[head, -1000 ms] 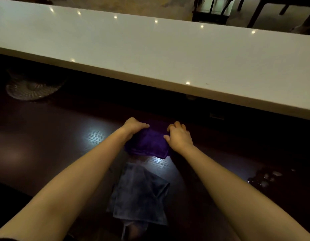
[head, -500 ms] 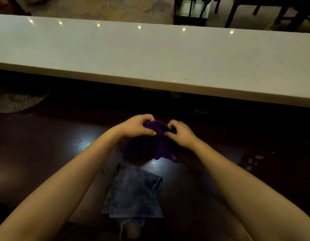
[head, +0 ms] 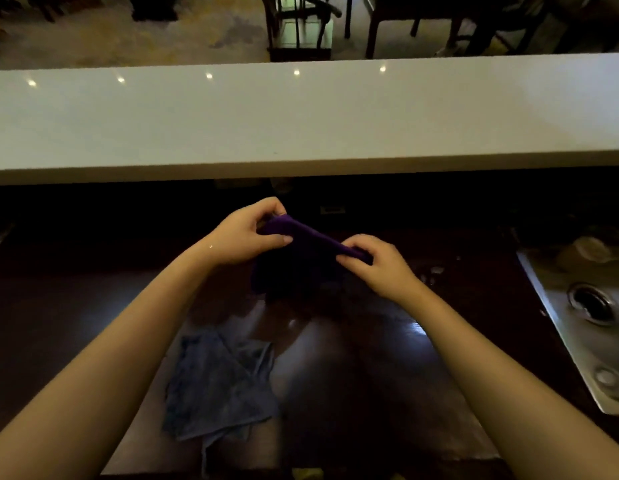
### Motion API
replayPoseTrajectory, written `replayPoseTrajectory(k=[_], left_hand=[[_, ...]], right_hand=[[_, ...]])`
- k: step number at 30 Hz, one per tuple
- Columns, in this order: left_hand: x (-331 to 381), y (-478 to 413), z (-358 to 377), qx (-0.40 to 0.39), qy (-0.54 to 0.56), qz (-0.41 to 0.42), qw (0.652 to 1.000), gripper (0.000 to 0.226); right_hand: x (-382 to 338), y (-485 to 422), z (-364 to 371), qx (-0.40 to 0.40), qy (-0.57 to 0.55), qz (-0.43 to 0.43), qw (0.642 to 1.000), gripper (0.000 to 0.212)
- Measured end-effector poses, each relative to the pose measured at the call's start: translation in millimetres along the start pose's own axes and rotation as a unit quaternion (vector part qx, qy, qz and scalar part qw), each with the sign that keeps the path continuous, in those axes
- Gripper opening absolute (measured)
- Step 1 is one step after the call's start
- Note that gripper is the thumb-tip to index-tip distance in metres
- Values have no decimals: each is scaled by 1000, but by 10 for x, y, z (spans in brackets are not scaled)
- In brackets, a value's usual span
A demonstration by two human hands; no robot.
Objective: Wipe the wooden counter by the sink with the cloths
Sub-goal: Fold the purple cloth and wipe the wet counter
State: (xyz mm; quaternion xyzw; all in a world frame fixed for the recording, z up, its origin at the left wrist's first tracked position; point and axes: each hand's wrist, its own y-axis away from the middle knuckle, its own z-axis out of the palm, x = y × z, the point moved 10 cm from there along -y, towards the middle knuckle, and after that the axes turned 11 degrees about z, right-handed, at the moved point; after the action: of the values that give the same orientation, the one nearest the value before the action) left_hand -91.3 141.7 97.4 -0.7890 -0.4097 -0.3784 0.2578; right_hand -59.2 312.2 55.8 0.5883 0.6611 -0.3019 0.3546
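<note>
While both hands are pinching the purple cloth [head: 311,244] aloft | step: refolding | next: pressing it onto wooden counter [head: 353,341], wiping.

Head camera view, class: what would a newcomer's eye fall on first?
Both hands, left hand and right hand, hold a purple cloth stretched between them above the dark wooden counter. A blue-grey cloth lies crumpled nearer the person, and a metal sink sits at the right.

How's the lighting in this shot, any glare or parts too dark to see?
Head view: dim overall; small ceiling-light glints dot the white ledge, a glare patch shines on the wooden counter, and the purple cloth nearly vanishes into shadow below both hands.
</note>
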Motion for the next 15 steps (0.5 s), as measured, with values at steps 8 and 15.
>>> replayPoseTrajectory(k=[8, 15], left_hand=[[738, -284, 878, -125, 79, 71, 986, 25], [1126, -457, 1340, -131, 115, 53, 983, 18]], right_hand=[[416, 399, -298, -39, 53, 43, 997, 28], [637, 745, -928, -34, -12, 44, 998, 21]])
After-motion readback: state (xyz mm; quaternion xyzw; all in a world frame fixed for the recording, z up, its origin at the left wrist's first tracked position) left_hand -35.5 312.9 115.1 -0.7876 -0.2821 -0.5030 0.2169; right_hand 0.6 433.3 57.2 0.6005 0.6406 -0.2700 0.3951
